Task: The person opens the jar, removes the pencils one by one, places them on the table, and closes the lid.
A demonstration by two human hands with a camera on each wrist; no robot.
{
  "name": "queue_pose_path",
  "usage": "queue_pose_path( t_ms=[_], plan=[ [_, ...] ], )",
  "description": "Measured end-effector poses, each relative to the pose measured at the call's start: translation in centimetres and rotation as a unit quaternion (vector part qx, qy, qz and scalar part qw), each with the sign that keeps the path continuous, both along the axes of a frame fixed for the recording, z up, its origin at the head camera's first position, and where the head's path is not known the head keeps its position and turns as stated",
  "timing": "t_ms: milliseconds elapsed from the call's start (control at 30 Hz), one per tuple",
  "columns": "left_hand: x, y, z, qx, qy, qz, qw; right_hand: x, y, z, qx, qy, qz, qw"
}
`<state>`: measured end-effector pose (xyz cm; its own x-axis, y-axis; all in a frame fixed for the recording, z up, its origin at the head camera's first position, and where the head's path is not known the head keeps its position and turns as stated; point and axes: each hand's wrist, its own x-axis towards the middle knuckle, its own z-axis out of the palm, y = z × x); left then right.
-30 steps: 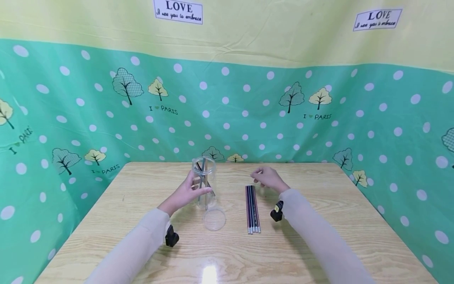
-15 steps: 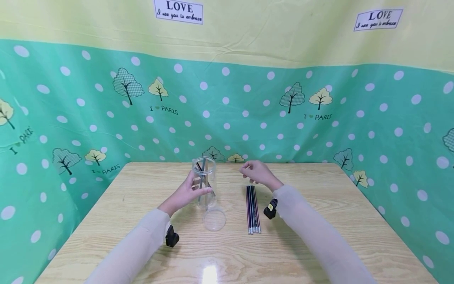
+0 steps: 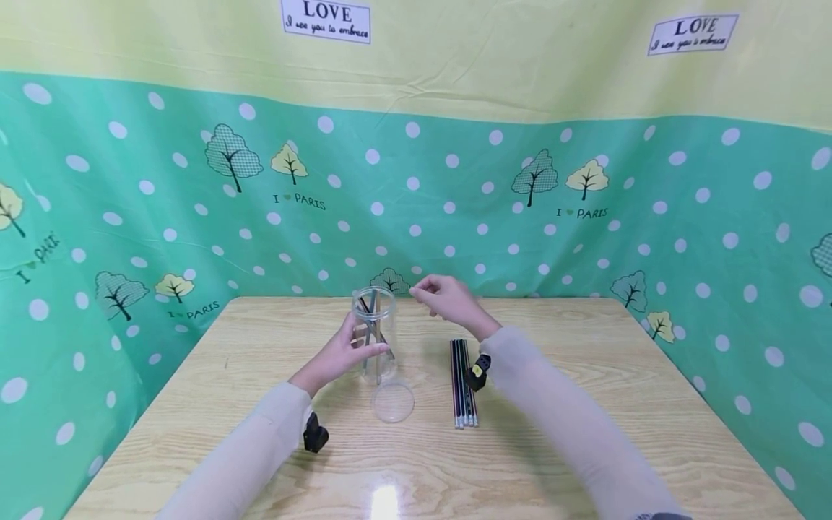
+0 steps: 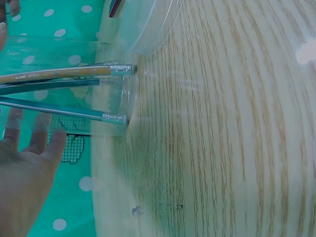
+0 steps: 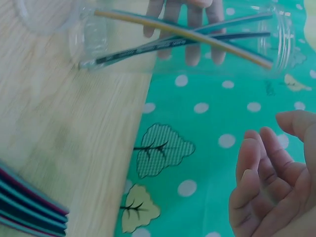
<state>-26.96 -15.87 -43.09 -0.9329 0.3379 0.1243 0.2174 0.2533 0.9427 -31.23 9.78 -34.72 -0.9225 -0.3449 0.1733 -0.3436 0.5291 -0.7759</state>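
Note:
My left hand (image 3: pixel 339 355) grips a clear plastic jar (image 3: pixel 390 338) that stands upright on the table, thumb in front and fingers behind. Several pencils lean inside it; a yellow pencil (image 5: pixel 182 34) crosses darker ones in the right wrist view. In the left wrist view, the yellow pencil's eraser end (image 4: pixel 122 69) is at the jar's bottom. To the right of the jar's mouth hovers my right hand (image 3: pixel 450 302), its fingers loosely bent and holding nothing. A row of dark striped pencils (image 3: pixel 462 383) lies on the table below my right hand, eraser ends toward me.
A round clear lid (image 3: pixel 393 403) lies on the table just in front of the jar. The wooden table (image 3: pixel 260 339) ends at a green dotted curtain (image 3: pixel 416 209) behind. Black cameras sit on both wrists, the right camera (image 3: pixel 477 373) overlapping the pencil row in the head view.
My right hand has moved left and up, from above the far end of the pencil row toward the jar's mouth. The left hand and jar have stayed put.

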Motion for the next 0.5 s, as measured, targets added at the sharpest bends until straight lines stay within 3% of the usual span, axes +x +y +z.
queue_pose_path(
  t_ms=[500],
  plan=[
    [0.1,0.0,0.0,0.001,0.001,-0.007,1.0000,0.5,-4.2,1.7,-0.010,0.024,0.029,0.9992]
  ],
)
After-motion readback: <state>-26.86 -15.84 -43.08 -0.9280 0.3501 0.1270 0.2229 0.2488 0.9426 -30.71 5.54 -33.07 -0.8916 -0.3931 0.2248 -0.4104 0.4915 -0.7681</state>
